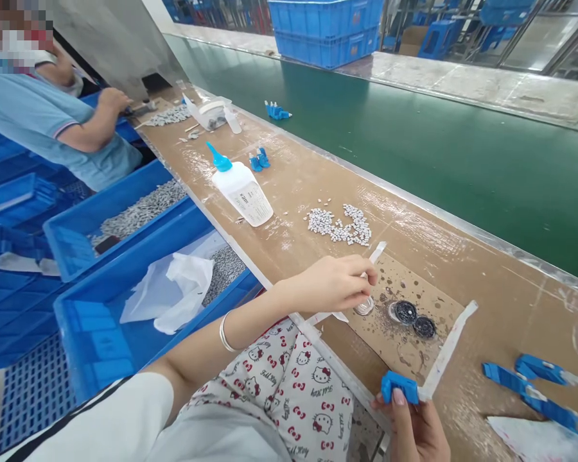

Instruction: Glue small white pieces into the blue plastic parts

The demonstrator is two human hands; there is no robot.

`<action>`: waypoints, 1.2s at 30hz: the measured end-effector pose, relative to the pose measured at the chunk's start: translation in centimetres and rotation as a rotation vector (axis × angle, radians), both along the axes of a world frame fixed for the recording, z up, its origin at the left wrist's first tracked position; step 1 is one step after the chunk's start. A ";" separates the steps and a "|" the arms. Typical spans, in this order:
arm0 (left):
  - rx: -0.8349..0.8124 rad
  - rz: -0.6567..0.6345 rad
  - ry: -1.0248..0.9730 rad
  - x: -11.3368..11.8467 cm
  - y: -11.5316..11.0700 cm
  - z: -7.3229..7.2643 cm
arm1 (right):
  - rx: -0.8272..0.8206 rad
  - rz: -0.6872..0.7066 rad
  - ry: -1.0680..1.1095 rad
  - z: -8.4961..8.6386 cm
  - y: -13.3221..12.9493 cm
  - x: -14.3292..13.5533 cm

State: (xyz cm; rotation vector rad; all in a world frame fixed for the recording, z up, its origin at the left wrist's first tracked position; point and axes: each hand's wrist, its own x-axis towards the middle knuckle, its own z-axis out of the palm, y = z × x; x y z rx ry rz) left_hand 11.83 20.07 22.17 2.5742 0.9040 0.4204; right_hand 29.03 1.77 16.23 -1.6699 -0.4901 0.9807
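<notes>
My left hand [334, 282] is pinched shut at the near edge of a stained cardboard mat [404, 353], fingertips by a small clear round cap [365, 307]; whether it grips a small part I cannot tell. Two dark round caps [414, 317] lie on the mat just right of it. My right hand [414, 427] holds a small blue plastic part [399, 387] at the bench's front edge. A heap of small white pellets [340, 224] lies beyond the mat. A white glue bottle with a blue nozzle [241, 186] lies on its side to the left.
Several blue plastic parts [534, 385] lie at the right on the brown bench [510, 289]. A green conveyor belt [438, 141] runs behind. Blue bins [101, 321] with grey pellets and white paper stand at the left. Another person in a blue shirt [43, 122] works farther along.
</notes>
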 end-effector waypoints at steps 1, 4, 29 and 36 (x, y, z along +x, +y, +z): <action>0.067 -0.054 0.021 0.3 -0.1 0.1 | -0.005 0.009 -0.010 0.1 0.0 0.0; 0.201 -0.138 0.091 1.0 -0.1 0.0 | 0.005 0.039 -0.004 0.5 0.1 0.0; -1.380 0.232 -0.714 2.2 -9.5 2.2 | 0.213 0.171 -0.219 4.3 -1.9 -1.5; -1.464 0.206 -0.731 1.4 -10.8 2.4 | 0.263 0.145 -0.269 5.3 -2.9 -2.2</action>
